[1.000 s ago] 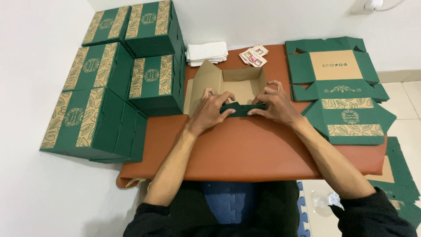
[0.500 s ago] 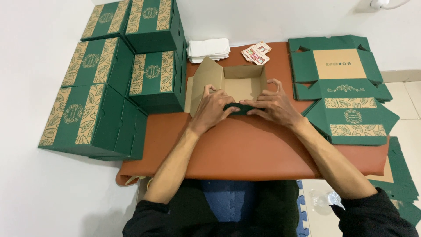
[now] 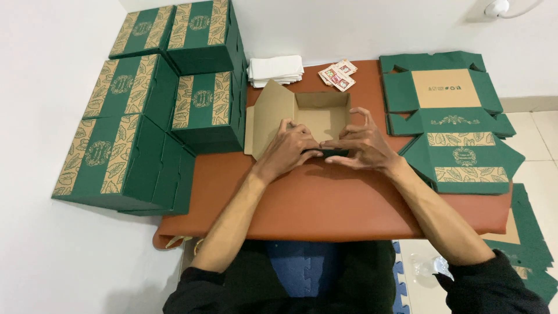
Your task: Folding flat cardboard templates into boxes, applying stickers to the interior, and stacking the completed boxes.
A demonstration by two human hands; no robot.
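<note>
Half-folded cardboard box, green outside and plain brown inside, sits mid-desk on the rust-brown desk. Left hand and right hand: fingers pinched on its green near wall, side flap raised.

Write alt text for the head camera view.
Two bare hands, left hand and right hand, press the near wall of a half-folded green cardboard box on an orange-brown table. Finished green leaf-patterned boxes stack left; flat unfolded box blanks lie right.
</note>
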